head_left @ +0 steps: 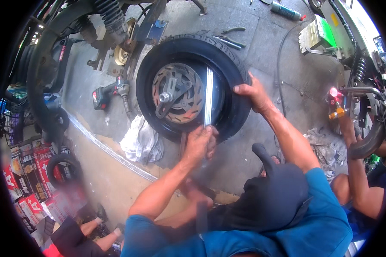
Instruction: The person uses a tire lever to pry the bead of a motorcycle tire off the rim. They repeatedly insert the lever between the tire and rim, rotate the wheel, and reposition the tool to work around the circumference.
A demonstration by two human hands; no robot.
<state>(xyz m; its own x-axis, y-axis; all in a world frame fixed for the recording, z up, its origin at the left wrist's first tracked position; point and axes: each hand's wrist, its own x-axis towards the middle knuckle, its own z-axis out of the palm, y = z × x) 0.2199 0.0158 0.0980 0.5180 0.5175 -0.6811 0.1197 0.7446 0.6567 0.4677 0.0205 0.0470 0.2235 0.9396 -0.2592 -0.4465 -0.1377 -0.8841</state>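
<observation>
A black tyre point(232, 68) lies on its side on the floor, around a wheel with a slotted brake disc point(195, 100) and a bolted axle plate at its hub. My left hand point(197, 144) is closed around the lower end of a long, shiny metal bar point(209, 96), which looks like a tyre lever. The bar lies across the wheel to the right of the disc, its far end near the tyre's inner edge. On the tyre's right side rests my right hand point(256, 92), thumb on the sidewall and fingers over the tread, partly hidden.
Left of the tyre are a cordless power wrench point(109, 93) and a white rag point(142, 140). Pliers and thin tools point(229, 41) lie beyond it. A spray can point(285, 10) and green-white box point(321, 34) stand far right. Another person's arm point(347, 130) is at right.
</observation>
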